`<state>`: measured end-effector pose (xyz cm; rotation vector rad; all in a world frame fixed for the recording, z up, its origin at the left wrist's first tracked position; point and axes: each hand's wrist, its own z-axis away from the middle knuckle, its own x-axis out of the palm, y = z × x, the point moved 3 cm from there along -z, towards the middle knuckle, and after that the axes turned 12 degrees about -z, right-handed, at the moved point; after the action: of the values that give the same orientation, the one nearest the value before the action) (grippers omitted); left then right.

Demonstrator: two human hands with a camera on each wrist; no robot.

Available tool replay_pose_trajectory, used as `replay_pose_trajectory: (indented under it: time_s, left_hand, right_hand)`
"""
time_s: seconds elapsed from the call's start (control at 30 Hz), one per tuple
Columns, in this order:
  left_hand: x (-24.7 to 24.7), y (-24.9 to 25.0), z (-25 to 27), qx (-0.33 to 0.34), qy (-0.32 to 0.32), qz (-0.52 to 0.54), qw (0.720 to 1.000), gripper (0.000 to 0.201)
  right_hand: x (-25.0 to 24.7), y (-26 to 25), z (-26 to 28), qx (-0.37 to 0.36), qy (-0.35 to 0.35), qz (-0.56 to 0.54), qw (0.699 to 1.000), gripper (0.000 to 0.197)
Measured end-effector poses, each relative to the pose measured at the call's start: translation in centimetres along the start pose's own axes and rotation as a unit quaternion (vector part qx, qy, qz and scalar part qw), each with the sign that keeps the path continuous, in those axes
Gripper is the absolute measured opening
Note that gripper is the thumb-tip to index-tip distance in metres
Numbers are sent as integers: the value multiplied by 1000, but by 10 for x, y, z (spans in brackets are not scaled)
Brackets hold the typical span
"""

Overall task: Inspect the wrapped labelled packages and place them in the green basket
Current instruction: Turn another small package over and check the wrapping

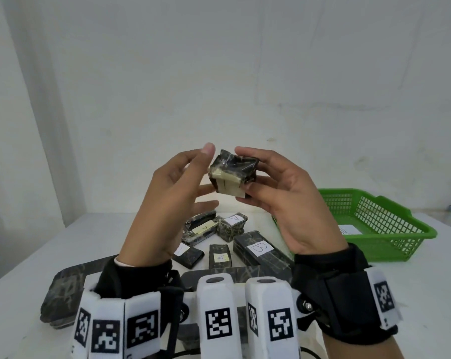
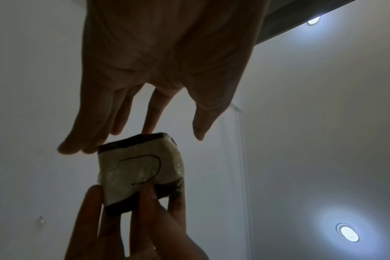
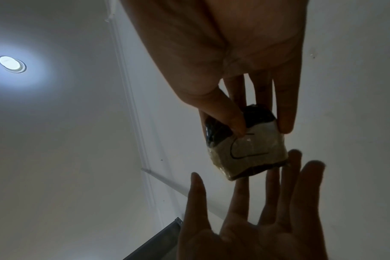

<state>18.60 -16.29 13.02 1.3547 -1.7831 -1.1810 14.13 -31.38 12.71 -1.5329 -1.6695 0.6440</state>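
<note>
Lighting and picture quality: head view bright and even; both wrist views dim and backlit.

In the head view we see soft, diffuse light on the white wall (image 1: pixel 219 73), faint shadows, and wide-angle bending at the edges. In the wrist views we note round ceiling lamps (image 2: pixel 347 234) flaring with haloed glare; the left hand (image 2: pixel 167 61) and right hand (image 3: pixel 223 52) read as dark, soft-edged shapes, grainy and slightly blurred.
</note>
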Motion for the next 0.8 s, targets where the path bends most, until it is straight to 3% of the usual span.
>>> replay_pose_trajectory:
  time_s: [0.17, 0.3, 0.4, 0.5, 0.6, 0.7, 0.8]
  left_hand:
    - [2, -1, 0, 13, -13, 22, 1000, 35]
    - [2, -2, -1, 35, 5, 21, 999, 31]
    - [3, -2, 0, 44, -22, 2, 999, 34]
    - [5, 1, 2, 42, -41, -15, 998, 34]
    - [4, 1, 2, 49, -13, -15, 999, 29]
    - [5, -2, 0, 48, 5, -13, 999, 22]
    - [5, -3, -1, 39, -4, -11, 999, 31]
  right_hand:
    - [2, -5, 1, 16, 0, -25, 1000, 51]
    - [0, -4, 0, 50, 19, -66, 996, 31]
    - [0, -3, 1, 29, 33, -39, 998, 40]
    - [1, -2, 1, -5, 45, -22, 999, 28]
    - [1, 0, 1, -4, 51, -18, 999, 15]
    - [3, 0, 1, 13, 46, -22, 999, 19]
    - [2, -2, 1, 24, 50, -32, 998, 31]
